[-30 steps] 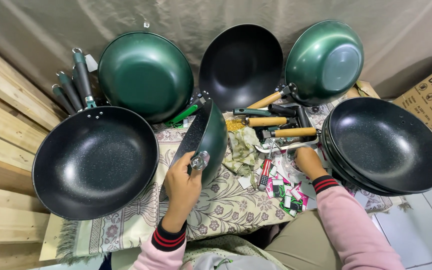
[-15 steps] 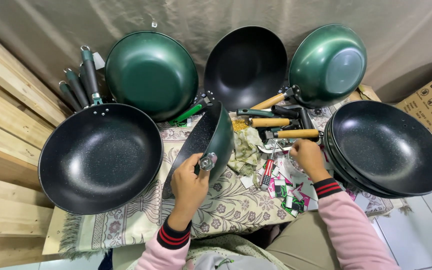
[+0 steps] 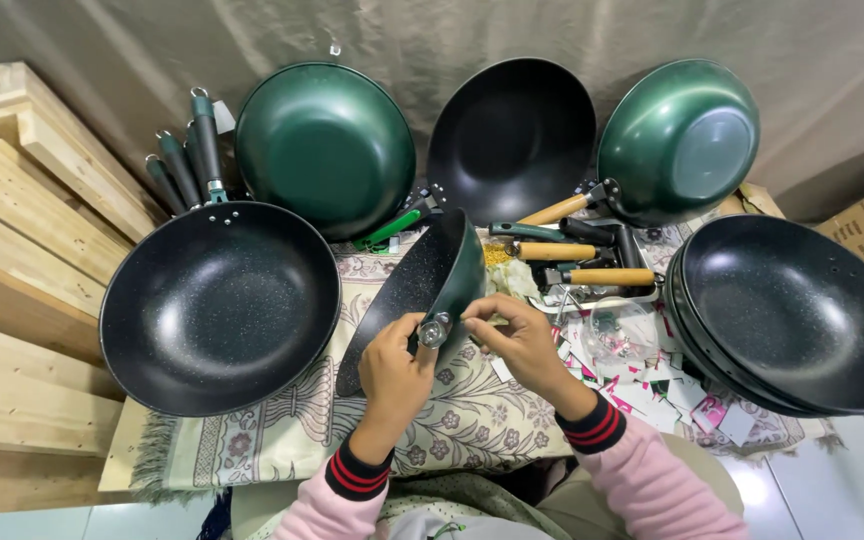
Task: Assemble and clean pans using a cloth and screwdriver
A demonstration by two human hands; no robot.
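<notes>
Left hand [image 3: 395,365] gripping green pan [image 3: 430,280] on edge at its metal bracket [image 3: 434,329] — right hand [image 3: 518,338] pinching at same bracket, over patterned cloth [image 3: 372,420], wooden handles [image 3: 592,262] beside.

Our right hand [image 3: 522,345] has moved. A second ago it was out to the right, resting by the heap of wooden pan handles [image 3: 592,262] and the small pink and green paper scraps [image 3: 642,385]. Half a second ago it had not left that spot. Now it has come over to the left, and its fingertips [image 3: 474,312] are right at the shiny metal stub [image 3: 434,330] on the rim of the small dark green pan [image 3: 422,290] that our left hand [image 3: 397,365] holds on its edge. The two hands, far apart before, are now almost touching.
</notes>
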